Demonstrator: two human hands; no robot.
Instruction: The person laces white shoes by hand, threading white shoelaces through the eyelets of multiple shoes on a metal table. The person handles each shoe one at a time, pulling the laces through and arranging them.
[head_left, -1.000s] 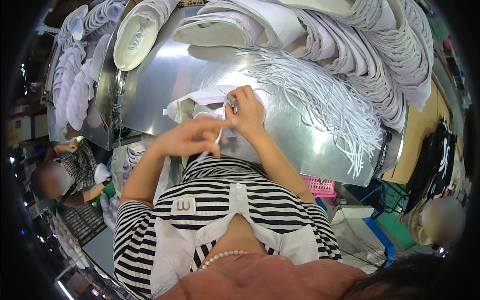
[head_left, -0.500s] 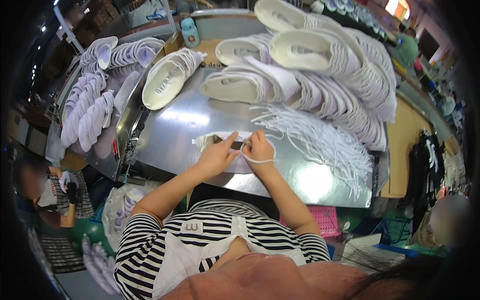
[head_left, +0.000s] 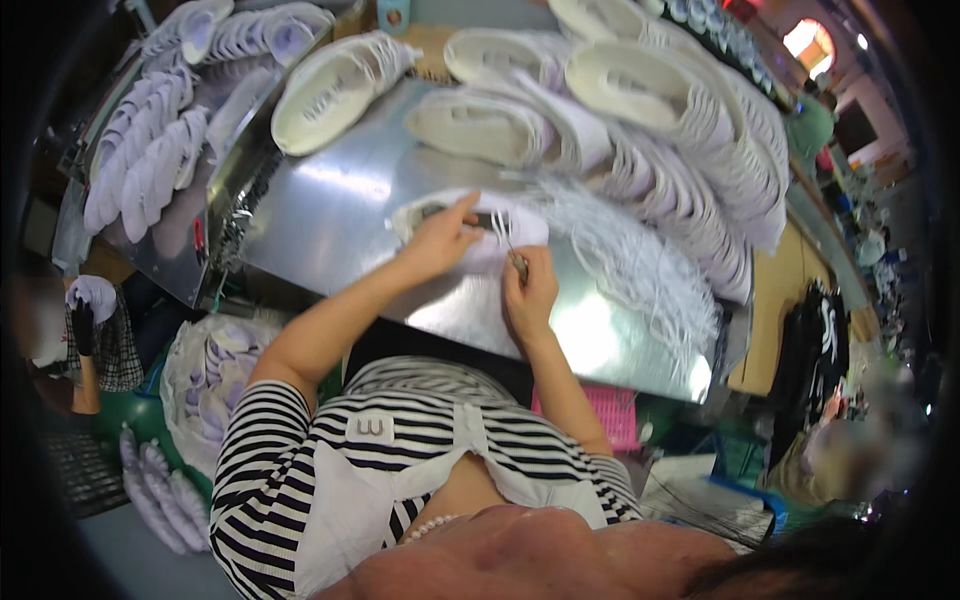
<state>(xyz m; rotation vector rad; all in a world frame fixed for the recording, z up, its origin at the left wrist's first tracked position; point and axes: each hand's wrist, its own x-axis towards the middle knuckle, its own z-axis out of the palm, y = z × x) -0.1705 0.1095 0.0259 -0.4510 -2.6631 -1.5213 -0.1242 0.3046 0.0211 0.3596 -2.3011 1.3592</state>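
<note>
A broad, shiny sheet-metal worktable (head_left: 330, 215) fills the middle of the view. Along its far and right edges, long rows of white low-top shoes (head_left: 690, 150) are stacked on their sides, and a loose heap of thin white laces (head_left: 640, 270) is spread across the right part of the surface. Stacks of pale lilac insoles (head_left: 140, 165) are seen on a lower shelf at the left.

One white shoe upper (head_left: 470, 230) is laid flat on the metal, directly in front of the person, just beside the lace heap. It is pressed down by the left hand (head_left: 435, 245), whose fingers are spread over its near side with the index finger stretched toward the eyelet area. A single white lace end (head_left: 503, 232) is pinched between thumb and fingers of the right hand (head_left: 530, 290), which is closed tightly around it at the shoe's right edge.

The step in hand is judged to be lacing, with the lace being threaded through the eyelets. For the next move, the upper would need to be kept pinned while the lace tip is aimed at an eyelet and drawn through evenly.
</note>
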